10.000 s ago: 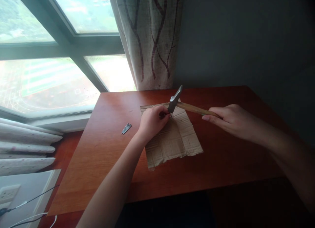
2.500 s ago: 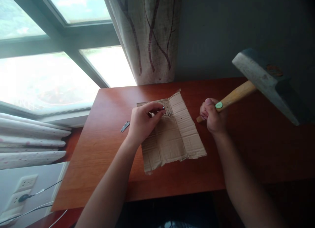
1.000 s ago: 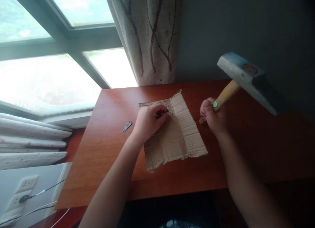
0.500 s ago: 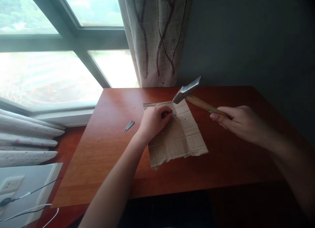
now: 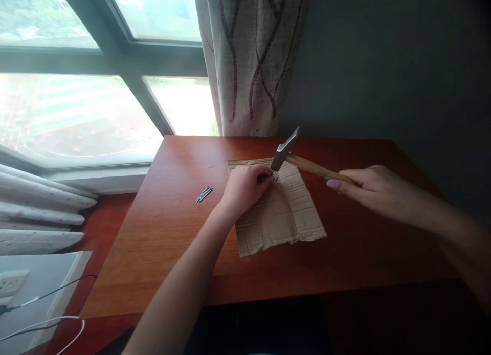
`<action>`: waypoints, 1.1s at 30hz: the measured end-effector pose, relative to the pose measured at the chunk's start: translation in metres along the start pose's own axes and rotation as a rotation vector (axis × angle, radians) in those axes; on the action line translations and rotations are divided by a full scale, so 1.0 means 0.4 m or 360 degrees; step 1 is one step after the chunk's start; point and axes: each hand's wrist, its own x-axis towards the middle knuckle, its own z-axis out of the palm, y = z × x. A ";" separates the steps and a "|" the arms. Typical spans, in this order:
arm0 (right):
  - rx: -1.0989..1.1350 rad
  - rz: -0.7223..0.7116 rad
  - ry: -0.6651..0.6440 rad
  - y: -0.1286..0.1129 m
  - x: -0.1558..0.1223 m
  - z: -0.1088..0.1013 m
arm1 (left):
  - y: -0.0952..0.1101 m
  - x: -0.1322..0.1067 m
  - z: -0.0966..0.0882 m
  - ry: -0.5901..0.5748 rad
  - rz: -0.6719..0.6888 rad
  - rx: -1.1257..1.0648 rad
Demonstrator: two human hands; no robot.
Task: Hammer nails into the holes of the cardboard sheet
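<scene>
My right hand (image 5: pixel 368 183) is wrapped round the wooden handle of a hammer (image 5: pixel 320 169). Its steel head tilts down, with the striking face right by my left fingertips. Thumb and finger of my left hand (image 5: pixel 249 183) are pinched together on what looks like a nail, mostly hidden by the fingers. That hand rests on a creased piece of cardboard (image 5: pixel 276 219). Beside the fingertips, a small patch of the cardboard is dotted with dark holes or marks. Several loose nails (image 5: pixel 204 194) lie in a small bundle left of my left hand.
The cardboard lies on a reddish-brown wooden table (image 5: pixel 161 242). Behind the table hang a patterned curtain (image 5: pixel 253 63) and a dark wall. A large window (image 5: pixel 126 63) is at the left. Cables (image 5: pixel 49 322) and a wall socket (image 5: pixel 13 283) are at the lower left.
The hammer head has come down and a little left, closer to my left fingertips. My left hand keeps its pinch on the cardboard. The whole view has shifted slightly.
</scene>
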 end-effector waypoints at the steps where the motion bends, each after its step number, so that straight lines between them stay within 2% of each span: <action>1: 0.0002 0.0018 0.0008 0.001 0.000 0.000 | 0.000 0.000 0.000 -0.0002 -0.0001 0.0006; 16: 0.0011 0.0078 0.0070 -0.004 -0.023 0.004 | -0.004 0.001 0.001 -0.0008 -0.0008 -0.0013; 23: 0.0026 -0.0015 0.0025 -0.008 -0.015 0.021 | 0.001 0.000 -0.002 -0.0003 0.0008 0.0016; 33: 0.0027 0.0066 0.0052 0.001 -0.014 0.008 | -0.004 0.002 0.002 -0.0018 -0.0008 0.0030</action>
